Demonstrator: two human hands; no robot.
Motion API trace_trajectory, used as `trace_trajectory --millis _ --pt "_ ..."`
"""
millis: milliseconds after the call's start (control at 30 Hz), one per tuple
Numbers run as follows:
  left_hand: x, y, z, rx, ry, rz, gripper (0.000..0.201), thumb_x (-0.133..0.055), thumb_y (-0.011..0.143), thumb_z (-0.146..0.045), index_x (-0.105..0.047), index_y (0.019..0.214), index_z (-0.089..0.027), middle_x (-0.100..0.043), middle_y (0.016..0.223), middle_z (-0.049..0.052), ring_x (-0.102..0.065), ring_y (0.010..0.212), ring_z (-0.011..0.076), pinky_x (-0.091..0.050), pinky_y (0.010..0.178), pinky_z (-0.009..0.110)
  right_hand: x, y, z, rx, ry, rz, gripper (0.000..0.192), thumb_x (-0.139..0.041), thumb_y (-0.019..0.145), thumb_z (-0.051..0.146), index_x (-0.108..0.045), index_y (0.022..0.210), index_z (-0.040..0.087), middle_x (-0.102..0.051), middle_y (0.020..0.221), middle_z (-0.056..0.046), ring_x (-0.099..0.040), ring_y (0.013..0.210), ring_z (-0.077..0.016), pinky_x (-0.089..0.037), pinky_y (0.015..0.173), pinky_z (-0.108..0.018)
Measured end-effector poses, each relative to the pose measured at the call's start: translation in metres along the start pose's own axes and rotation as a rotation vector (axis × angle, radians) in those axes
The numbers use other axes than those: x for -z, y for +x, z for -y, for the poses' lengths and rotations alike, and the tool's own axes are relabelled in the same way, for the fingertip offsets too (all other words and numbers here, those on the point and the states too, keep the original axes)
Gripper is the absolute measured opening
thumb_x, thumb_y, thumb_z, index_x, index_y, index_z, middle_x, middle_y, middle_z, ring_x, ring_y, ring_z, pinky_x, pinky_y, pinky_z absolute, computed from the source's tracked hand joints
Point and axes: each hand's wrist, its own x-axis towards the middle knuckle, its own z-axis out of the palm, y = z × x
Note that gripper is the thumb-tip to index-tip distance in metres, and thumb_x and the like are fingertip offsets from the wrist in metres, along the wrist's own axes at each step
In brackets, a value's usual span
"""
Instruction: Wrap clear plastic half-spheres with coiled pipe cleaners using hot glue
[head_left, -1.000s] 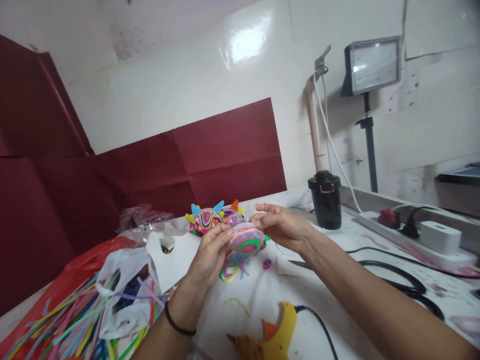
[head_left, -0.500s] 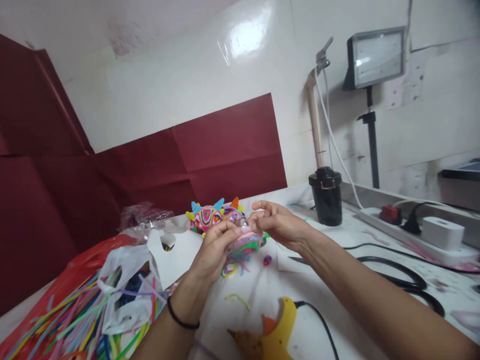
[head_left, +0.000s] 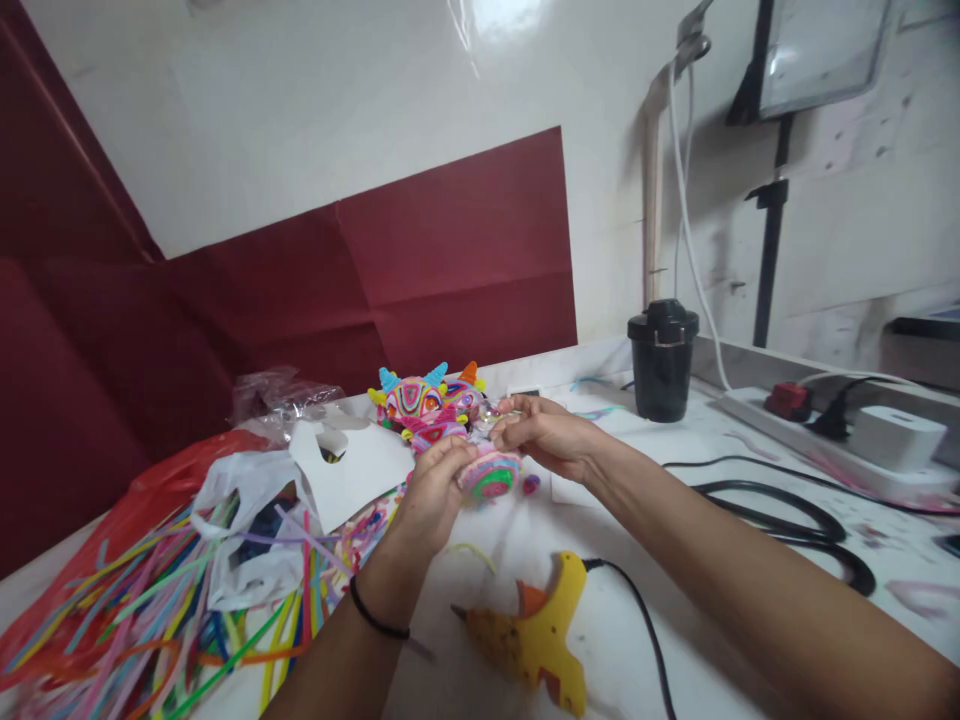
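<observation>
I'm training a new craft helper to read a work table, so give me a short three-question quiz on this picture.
1. True or false: the yellow glue gun lies on the table, in neither hand.
2. What do the left hand and right hand hold between them?
A. a coiled multicolour ball
B. the black lidded container
C. a white card
3. Fill in: the loose coloured pipe cleaners lie to the person's ____.

Key: 1 true; 2 A; 3 left.

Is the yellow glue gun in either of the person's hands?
No. The yellow plastic glue gun lies on the white table, apart from both hands, nearer the left hand.
</observation>
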Motion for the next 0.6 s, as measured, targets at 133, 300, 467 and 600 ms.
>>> trace_trajectory --millis 133,300,467,600 --pt "0.004 -0.001 0.009 0.029 0.018 -0.014 0.024 -0.075 0.06 -0.027 -0.054 0.055 -0.018 -0.052 0.057 -0.004 -0.048 0.056 0.0105 -0.038 0.057 0.024 0.0 0.003 -0.012 -0.037 -0.017 -0.035 0.042 -0.063 0.04 -0.001 -0.05 0.074 0.021 -0.064 0.05 0.004 -0.051 0.045 -0.0124 -0.032 0.047 -0.024" --pt "0.008 0.001 0.019 0.063 0.073 -0.017 0.02 -0.074 0.06 -0.025 -0.057 0.057 -0.017 -0.055 0.057 -0.003 -0.048 0.054 0.0098 -0.037 0.055 0.023 0.0 0.004 -0.02 -0.062 -0.047 -0.066 0.043 -0.062 0.04 -0.002 -0.049 0.074 0.022 -0.061 0.047 0.006 -0.052 0.045 -0.0138 -0.034 0.046 -0.024" --pt "0.013 0.003 0.026 0.059 0.077 -0.04 0.018 -0.071 0.058 -0.022 -0.055 0.053 -0.017 -0.051 0.051 -0.005 -0.046 0.049 0.0086 -0.034 0.051 0.022 0.001 0.006 -0.025 -0.084 -0.076 -0.078 0.046 -0.061 0.039 -0.002 -0.046 0.075 0.022 -0.061 0.047 0.006 -0.053 0.046 -0.014 -0.036 0.048 -0.024" --pt "0.015 0.004 0.03 0.065 0.076 -0.039 0.014 -0.071 0.058 -0.021 -0.058 0.054 -0.017 -0.054 0.052 -0.003 -0.048 0.05 0.0098 -0.035 0.051 0.023 0.004 0.008 -0.028 -0.103 -0.093 -0.083 0.048 -0.063 0.039 -0.002 -0.045 0.076 0.023 -0.061 0.048 0.007 -0.054 0.047 -0.0147 -0.036 0.048 -0.025"
